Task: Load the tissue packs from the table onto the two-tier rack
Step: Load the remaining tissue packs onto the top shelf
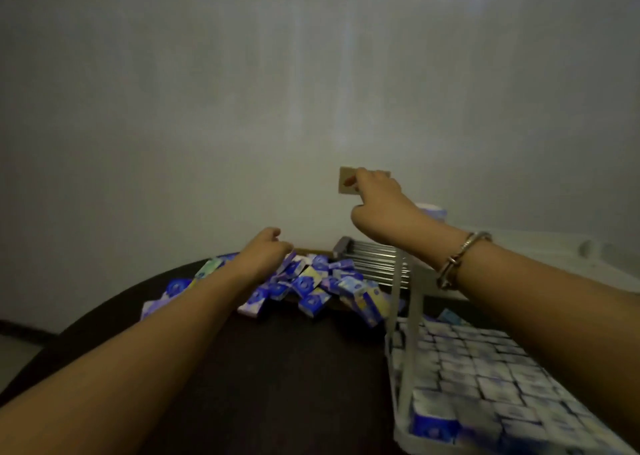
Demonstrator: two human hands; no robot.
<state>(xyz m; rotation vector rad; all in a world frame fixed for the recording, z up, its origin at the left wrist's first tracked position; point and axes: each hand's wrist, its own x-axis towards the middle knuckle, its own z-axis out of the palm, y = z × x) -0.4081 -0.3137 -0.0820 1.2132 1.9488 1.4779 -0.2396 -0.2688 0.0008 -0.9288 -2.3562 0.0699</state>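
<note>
Holding a tan tissue pack (pixel 347 179) aloft in right hand (pixel 375 195), fingers pinched on it, above far end of two-tier rack (pixel 412 302).

Nearest, lower right: rack tier packed edge to edge with blue-and-white packs (pixel 491 371) in rows, blurred. Dark round table (pixel 277 368) beneath both forearms. Metal bracelet (pixel 457 259) on right wrist. Further out, loose heap of blue packs (pixel 311 281) on table, just left of rack; one or two greenish packs at heap's left edge. Left hand (pixel 268 245) over heap, fingers curled; cannot tell whether clamped on a pack. Beyond heap, slatted metal upper tier (pixel 374 257) of rack, bare where visible. Hands well apart, right higher than left. Grey wall (pixel 242 91) behind.
</note>
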